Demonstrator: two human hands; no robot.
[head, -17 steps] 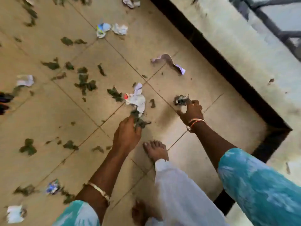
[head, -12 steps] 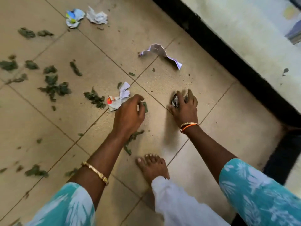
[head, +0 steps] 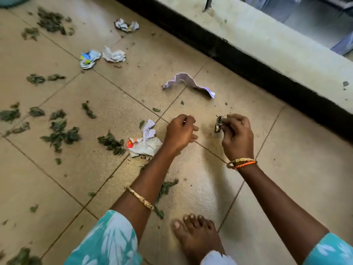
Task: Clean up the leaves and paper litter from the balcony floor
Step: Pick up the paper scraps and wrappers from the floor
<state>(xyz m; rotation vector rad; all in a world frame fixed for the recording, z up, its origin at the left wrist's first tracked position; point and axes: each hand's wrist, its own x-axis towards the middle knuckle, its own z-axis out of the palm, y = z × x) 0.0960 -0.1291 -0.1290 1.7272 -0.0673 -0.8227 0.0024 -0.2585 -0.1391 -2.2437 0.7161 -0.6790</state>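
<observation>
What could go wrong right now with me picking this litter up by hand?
The small wad your right hand pinches looks loosely held and could drop back onto the tiles. Your left hand is curled, and whether it holds leaves isn't visible; any bits could spill. Your bare foot stands near scattered leaves, so you might tread them flat.

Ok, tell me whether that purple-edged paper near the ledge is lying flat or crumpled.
Neither: the purple-edged paper is creased and bent, arching up off the floor tile in a tent-like ridge. It is not balled up like the white scraps farther left.
</observation>
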